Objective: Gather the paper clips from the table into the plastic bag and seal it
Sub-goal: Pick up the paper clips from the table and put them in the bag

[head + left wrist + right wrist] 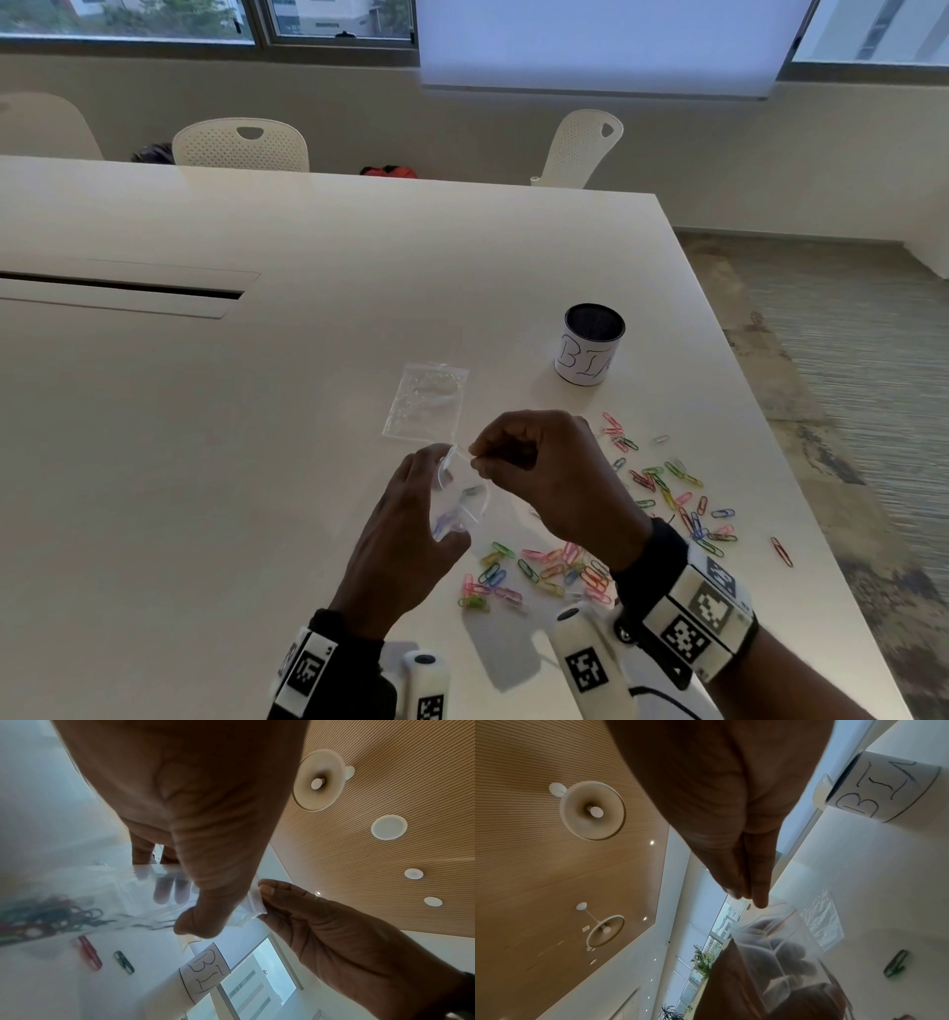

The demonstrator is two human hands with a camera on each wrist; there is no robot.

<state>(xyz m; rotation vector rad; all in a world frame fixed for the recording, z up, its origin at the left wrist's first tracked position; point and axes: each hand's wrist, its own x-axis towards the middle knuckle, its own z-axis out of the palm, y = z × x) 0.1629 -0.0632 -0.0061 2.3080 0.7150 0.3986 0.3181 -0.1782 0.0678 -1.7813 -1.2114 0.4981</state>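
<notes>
Head view, left hand point(405, 534): curled round plastic bag point(459, 506).
Right hand point(544, 473): pinching bag's rim.
Paper clips point(662, 483): strewn at 3 o'clock.

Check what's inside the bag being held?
A few coloured paper clips sit in the plastic bag near its bottom. The left hand holds it, the right hand pinches its top edge. The left hand covers part of the bag, so no count.
</notes>
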